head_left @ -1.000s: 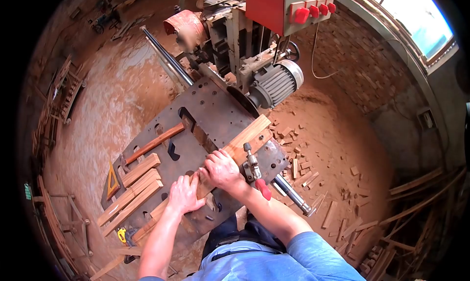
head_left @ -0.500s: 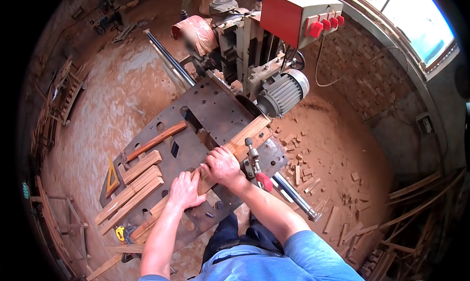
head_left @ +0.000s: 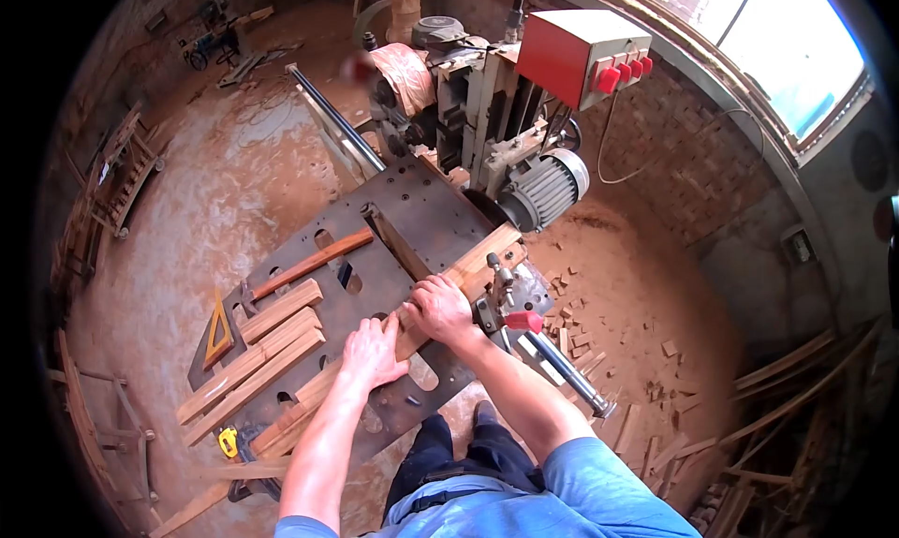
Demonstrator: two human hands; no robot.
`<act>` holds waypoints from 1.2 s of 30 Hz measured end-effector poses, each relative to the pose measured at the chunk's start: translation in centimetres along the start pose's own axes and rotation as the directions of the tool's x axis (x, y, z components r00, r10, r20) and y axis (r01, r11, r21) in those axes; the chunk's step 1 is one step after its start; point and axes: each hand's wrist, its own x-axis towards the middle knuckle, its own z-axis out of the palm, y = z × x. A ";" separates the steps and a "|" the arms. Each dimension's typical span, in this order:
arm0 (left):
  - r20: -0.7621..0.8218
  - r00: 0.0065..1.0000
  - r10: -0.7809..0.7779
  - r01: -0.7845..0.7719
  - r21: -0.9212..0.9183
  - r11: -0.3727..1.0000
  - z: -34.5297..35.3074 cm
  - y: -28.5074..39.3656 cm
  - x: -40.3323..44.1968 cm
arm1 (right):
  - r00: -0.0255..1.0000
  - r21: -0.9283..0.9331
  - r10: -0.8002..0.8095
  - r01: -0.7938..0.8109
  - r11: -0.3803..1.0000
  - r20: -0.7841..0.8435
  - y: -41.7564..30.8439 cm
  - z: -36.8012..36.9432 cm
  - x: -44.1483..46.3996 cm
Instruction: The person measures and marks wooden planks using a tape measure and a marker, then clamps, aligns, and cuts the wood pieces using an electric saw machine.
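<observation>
My right hand [head_left: 438, 309] is wrapped over a long wooden strip [head_left: 482, 254] on the dark metal table [head_left: 421, 196] of a machine. My left hand [head_left: 372, 353] grips the same strip nearer its lower left end, partly covering it, with the fingers close to my right hand. Just right of my right hand stands a toggle clamp [head_left: 502, 280] with a red handle [head_left: 523, 322]. Several cut wooden pieces [head_left: 253, 374] lie to the left of my hands, beside a hammer [head_left: 314, 264] with a wooden handle and a yellow set square [head_left: 219, 328].
A grey motor [head_left: 545, 190] sits beyond the strip's far end, below a red switch box [head_left: 576, 58]. A steel rail [head_left: 573, 381] sticks out at the right. A yellow tape measure [head_left: 228, 442] lies at the lower left. Wood offcuts [head_left: 581, 341] and sawdust cover the floor.
The view has shifted slightly, so the machine and table appear farther right. Both hands keep their hold on the wooden strip, with little visible change in grip.
</observation>
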 end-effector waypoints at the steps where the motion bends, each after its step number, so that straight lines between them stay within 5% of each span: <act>1: 0.013 1.000 0.002 -0.002 -0.006 1.000 -0.2 0.1 -0.1 | 0.999 -0.016 -0.001 0.002 1.000 0.037 0.0 -0.4 -0.1; 5: 0.057 0.998 0.002 -0.001 -0.017 1.000 -1.0 0.4 -0.3 | 0.990 0.007 0.039 -0.040 0.999 0.137 -0.4 -1.4 0.0; 10: 0.114 0.993 0.017 -0.016 -0.004 1.000 -1.4 0.1 0.0 | 0.997 0.117 0.007 -0.016 0.993 0.077 -2.0 -2.9 -1.3; 13: 0.154 0.987 0.043 -0.038 -0.038 0.999 -0.5 -0.6 -0.2 | 0.931 0.468 0.046 -0.225 0.855 0.363 -8.5 -12.4 1.3; 15: 0.233 0.972 0.031 -0.020 -0.049 0.999 -1.7 -0.2 0.2 | 0.940 0.515 -0.118 -0.068 0.855 0.320 -11.4 -22.2 5.4; 17: 0.229 0.973 0.027 -0.027 -0.005 1.000 -2.2 0.4 0.1 | 0.968 0.370 -0.229 0.177 0.912 0.101 -8.4 -28.7 8.9; 19: 0.205 0.978 0.025 -0.028 0.011 1.000 -2.2 0.7 -0.2 | 0.988 0.292 -0.021 0.066 0.954 -0.155 -2.6 -32.3 13.5; 20: 0.208 0.978 0.024 -0.022 -0.014 1.000 -2.3 0.7 -0.2 | 0.968 0.117 0.139 -0.117 0.986 -0.208 0.5 -33.3 15.8; 21: 0.211 0.977 0.018 -0.010 -0.040 0.999 -2.5 0.8 -0.2 | 0.917 0.164 0.304 -0.269 0.949 -0.256 3.4 -34.0 18.3; 26: 0.181 0.983 0.000 0.009 -0.049 0.999 -2.2 0.9 -0.5 | 0.824 -0.124 0.472 -0.528 0.840 -0.315 20.3 -32.3 25.8; 28: 0.164 0.987 -0.002 0.012 -0.059 0.998 -1.9 0.5 -0.6 | 0.781 0.071 0.595 -0.593 0.802 -0.192 22.4 -31.7 29.0; 29: 0.136 0.991 -0.005 0.016 -0.080 0.997 -1.5 0.5 -0.6 | 0.821 -0.086 0.539 -0.560 0.824 -0.188 24.0 -31.6 29.8; 34: 0.097 0.995 -0.017 0.030 -0.137 0.990 -1.2 0.2 -0.7 | 0.737 0.197 0.666 -0.674 0.712 0.112 24.8 -32.8 31.9; 36: 0.088 0.996 -0.027 0.041 -0.166 0.985 -1.0 0.2 -0.8 | 0.688 0.154 0.694 -0.725 0.672 0.214 23.3 -33.5 31.6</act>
